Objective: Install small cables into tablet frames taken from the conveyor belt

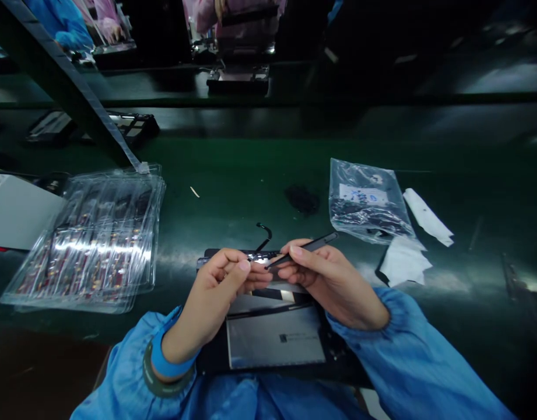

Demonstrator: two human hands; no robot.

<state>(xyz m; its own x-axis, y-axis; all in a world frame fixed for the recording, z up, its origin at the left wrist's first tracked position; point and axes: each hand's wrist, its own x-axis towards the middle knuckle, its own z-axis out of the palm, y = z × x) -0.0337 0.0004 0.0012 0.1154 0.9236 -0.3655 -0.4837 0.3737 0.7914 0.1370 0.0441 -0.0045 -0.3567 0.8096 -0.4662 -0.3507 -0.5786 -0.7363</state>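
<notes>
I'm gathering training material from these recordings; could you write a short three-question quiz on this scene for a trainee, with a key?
1. Which hand of the person wearing the camera holds the dark slender tool?
2. True or false: in the picture, the clear plastic bag lies to the right of the clear trays.
3. Fill in: this person's sleeves are ____.

Key: 1. The right hand. 2. True. 3. Blue.

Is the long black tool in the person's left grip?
No, the long black tool is in the right grip, pinched between the thumb and fingers.
</notes>
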